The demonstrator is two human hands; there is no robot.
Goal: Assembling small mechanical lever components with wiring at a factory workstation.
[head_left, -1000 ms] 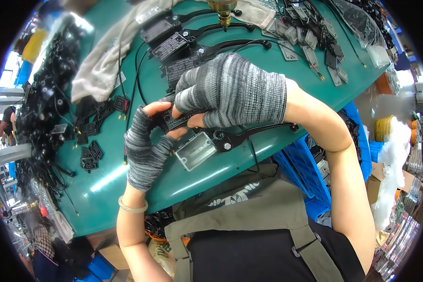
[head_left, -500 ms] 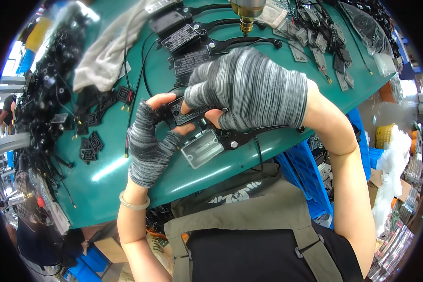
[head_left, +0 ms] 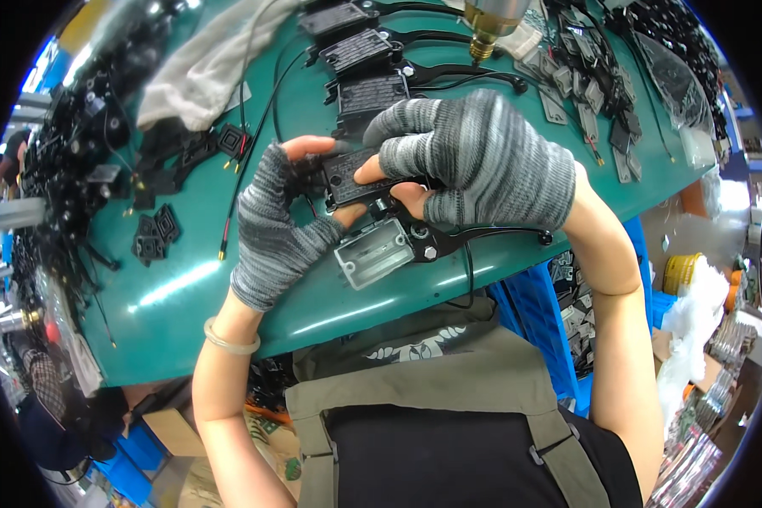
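Both my hands wear grey striped gloves with bare fingertips. My left hand grips the left end of a black brake fluid reservoir with a flat lid, thumb on the near side, forefinger at the far side. My right hand is closed over the reservoir's right part, a fingertip on the lid and the thumb along its near edge. The glove hides much of that part. Just nearer me lies a brake lever assembly with a lidless, pale-lined reservoir; its black lever points right.
Several lidded brake lever assemblies stand in a row beyond my hands on the green table. A brass-tipped power driver hangs above them. Loose black parts and cables lie left, small plates right. A blue crate is below the edge.
The view has shifted a little, so the table's things sit farther right and higher. Both hands stay on the lidded reservoir, with slight finger movement.
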